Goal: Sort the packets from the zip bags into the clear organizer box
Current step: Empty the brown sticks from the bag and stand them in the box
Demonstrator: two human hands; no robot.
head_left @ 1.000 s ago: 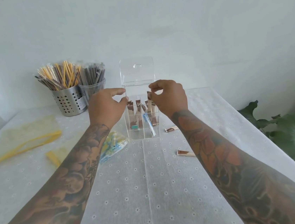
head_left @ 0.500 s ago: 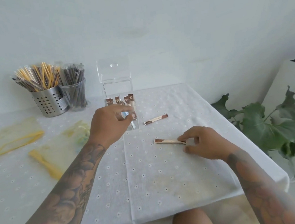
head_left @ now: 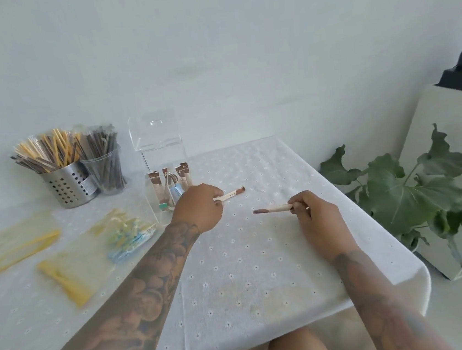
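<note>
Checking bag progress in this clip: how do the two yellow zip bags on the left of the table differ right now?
The near zip bag holds a cluster of blue and pale yellow packets at its far end; the far zip bag looks flat, with nothing visible inside. The near zip bag lies close to the clear organizer box; the far zip bag sits out by the table's left edge. Both are translucent yellow, lie flat on the white tablecloth, and neither hand touches them.
</note>
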